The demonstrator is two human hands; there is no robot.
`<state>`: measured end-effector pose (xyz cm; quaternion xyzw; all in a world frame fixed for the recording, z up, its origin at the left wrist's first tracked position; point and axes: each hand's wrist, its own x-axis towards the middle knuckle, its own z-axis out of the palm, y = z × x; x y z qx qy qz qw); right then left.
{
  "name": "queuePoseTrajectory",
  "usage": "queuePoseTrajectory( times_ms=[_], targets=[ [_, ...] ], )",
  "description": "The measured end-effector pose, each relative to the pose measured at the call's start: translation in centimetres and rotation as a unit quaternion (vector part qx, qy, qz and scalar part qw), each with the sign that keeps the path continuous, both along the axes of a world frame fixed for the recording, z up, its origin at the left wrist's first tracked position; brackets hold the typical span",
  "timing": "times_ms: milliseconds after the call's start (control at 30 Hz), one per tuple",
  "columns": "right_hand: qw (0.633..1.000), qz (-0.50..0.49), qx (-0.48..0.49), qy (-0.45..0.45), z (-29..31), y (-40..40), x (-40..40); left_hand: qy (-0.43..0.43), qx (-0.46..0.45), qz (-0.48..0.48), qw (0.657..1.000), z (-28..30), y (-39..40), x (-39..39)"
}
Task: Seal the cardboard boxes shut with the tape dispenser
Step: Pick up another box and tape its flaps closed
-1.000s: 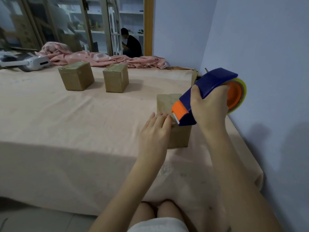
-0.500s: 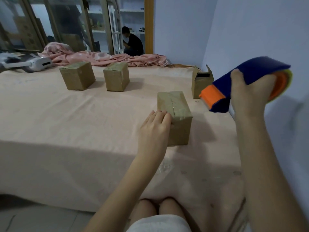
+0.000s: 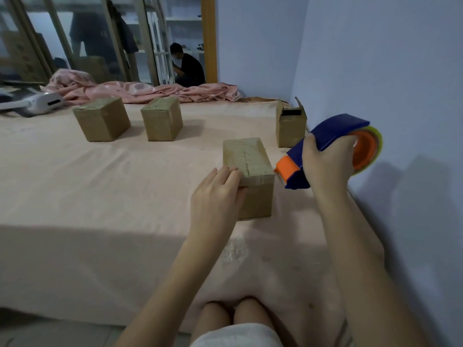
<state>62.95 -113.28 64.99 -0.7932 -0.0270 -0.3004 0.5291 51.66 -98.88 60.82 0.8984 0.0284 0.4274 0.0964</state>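
Left hand (image 3: 216,194) steadied the near box (image 3: 250,171), fingers flat; right hand (image 3: 325,166) gripped the dispenser (image 3: 333,136) just right of it. Next, probably, another strip.

The left hand (image 3: 217,196) covers the near left corner of the nearest box (image 3: 250,171), so the tape there cannot be seen. The right hand (image 3: 325,162) hides the handle of the tape dispenser (image 3: 333,131); its cutting edge is out of view. At right of centre, the inside of the open box (image 3: 290,128) is too dark to read. At the left edge, the white device (image 3: 37,103) is cut off.
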Motion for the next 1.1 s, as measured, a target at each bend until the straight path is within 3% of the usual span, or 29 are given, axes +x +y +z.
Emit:
queuePoseTrajectory(
  times_ms=[300, 467, 667, 800, 900, 1000, 1100],
  targets=[
    [0.996, -0.036, -0.084, 0.009, 0.5, 1.2, -0.1, 0.064, 0.021, 0.025, 0.997, 1.0, -0.3, 0.2],
    [0.999, -0.044, 0.0, 0.007, -1.1, 1.0, -0.9, 0.099, 0.079, 0.061, 0.99, 1.6, -1.5, 0.8],
    [0.995, -0.038, 0.097, 0.001, -2.7, 1.1, -1.3, 0.123, 0.138, 0.026, 0.982, 0.4, -4.1, 1.5],
    [0.986, -0.016, 0.165, 0.017, -3.6, 0.9, -0.9, 0.114, 0.128, 0.03, 0.985, 0.7, -3.7, 1.9],
    [0.978, -0.007, 0.207, 0.029, -4.3, 0.8, -0.9, 0.157, 0.121, 0.003, 0.98, 0.7, -3.6, 2.1],
    [0.982, -0.008, 0.183, 0.036, -4.0, 0.6, -0.8, 0.147, 0.125, 0.019, 0.981, 0.7, -3.5, 2.0],
    [0.997, -0.035, 0.068, 0.019, -2.6, 0.8, -0.5, 0.101, 0.131, 0.028, 0.986, 0.5, -3.7, 2.0]
  ],
)
